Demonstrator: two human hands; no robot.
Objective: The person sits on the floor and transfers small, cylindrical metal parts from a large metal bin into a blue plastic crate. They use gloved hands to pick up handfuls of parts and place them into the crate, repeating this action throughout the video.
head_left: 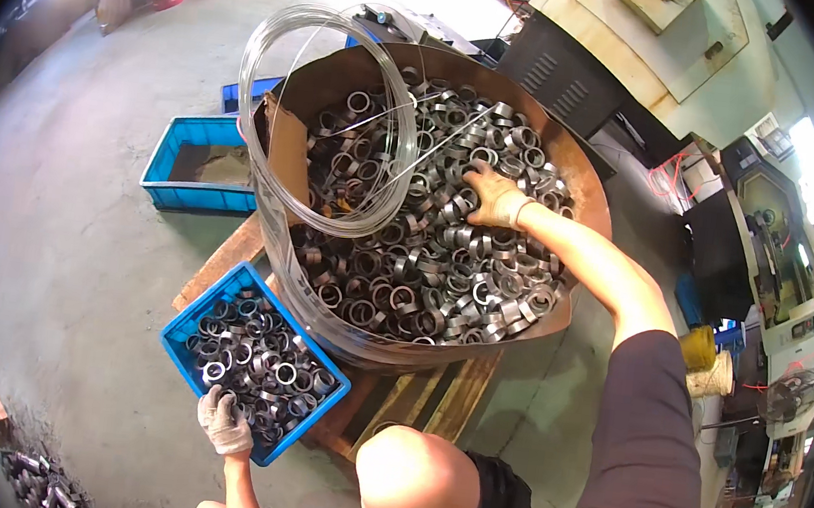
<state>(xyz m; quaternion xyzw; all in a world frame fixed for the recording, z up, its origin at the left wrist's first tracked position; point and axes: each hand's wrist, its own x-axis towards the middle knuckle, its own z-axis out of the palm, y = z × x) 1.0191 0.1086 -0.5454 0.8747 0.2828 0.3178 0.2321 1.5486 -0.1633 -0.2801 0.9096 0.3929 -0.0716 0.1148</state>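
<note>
My left hand (225, 423), in a pale work glove, is closed over the near-left rim of a blue plastic crate (312, 417). Its fingertips reach inside, beside the loose metal rings (259, 363) that fill the crate. My right hand (496, 199), in a tan glove, reaches into a large round rust-brown bin (590, 190) heaped with similar metal rings (445, 268). Its fingers are spread apart on the pile, touching rings; the fingertips are partly hidden among them.
A coil of clear strapping or wire (254, 116) hangs over the bin's left side, its loose ends across the rings. Under the bin is a wooden pallet (456, 395). Another blue crate (158, 191) stands left. Dark metal parts (44, 486) lie on the floor. Machinery (642, 40) stands behind.
</note>
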